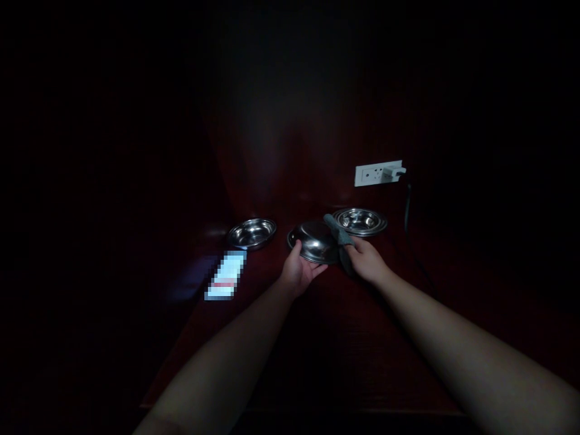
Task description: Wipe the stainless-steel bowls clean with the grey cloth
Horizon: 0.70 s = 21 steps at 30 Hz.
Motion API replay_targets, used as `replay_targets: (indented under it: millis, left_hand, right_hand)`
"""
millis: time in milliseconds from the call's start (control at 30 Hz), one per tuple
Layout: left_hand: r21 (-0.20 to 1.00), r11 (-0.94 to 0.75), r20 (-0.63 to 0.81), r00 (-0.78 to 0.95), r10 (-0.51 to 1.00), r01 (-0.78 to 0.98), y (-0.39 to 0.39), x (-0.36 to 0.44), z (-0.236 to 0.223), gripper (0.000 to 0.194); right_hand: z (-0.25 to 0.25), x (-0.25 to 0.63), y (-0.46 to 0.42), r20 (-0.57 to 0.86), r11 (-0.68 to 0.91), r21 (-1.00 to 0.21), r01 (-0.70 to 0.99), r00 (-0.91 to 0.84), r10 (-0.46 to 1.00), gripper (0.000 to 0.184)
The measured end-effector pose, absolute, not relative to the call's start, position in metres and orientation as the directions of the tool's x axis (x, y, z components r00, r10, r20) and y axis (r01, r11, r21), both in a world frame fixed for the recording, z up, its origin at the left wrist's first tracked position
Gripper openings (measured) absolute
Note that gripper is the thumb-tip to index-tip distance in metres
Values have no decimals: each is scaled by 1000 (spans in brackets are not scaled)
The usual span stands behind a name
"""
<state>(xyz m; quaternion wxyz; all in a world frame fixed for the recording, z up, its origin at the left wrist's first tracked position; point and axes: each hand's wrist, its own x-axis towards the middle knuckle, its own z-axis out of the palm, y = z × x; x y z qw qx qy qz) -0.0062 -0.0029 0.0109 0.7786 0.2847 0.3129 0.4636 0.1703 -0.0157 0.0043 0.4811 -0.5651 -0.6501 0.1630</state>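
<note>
My left hand (299, 272) grips the near left rim of a shiny metal bowl (312, 241), thumb on its outside and fingers beneath. The bowl is tipped so that its underside faces up. In my right hand (365, 260) is a dark grey-green cloth (339, 231), bunched against the bowl's right side. Part of the cloth hangs below that hand. Behind it, more metal bowls (361, 222) sit on the table, apparently nested. Another metal bowl (252, 232) rests to the left, its opening upward.
A lit phone (226, 275), its screen blurred out, lies near the left edge of the dark red table (272, 362). On the wall behind, a white socket plate (378, 173) holds a plug, and its cable (408, 208) runs down on the right. The surroundings are very dark.
</note>
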Motion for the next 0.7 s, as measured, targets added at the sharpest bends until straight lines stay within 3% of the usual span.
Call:
replay_targets:
  millis: [100,300,700]
  left_hand:
    - [737,395,-232,343,910,-548,-4,-5,11,47]
    - [741,370,-241,292,926,-560,-4,-5,9,38]
    - [748,359,-234,284,930,-559,-5,-4,11,37]
  right_hand:
    - [1,170,-15,413,281,-776,565,118,903,33]
    - [0,163,-18,484,390,-780,489,77,872,32]
    - [1,161,-18,501,441,-787,431,28,865,36]
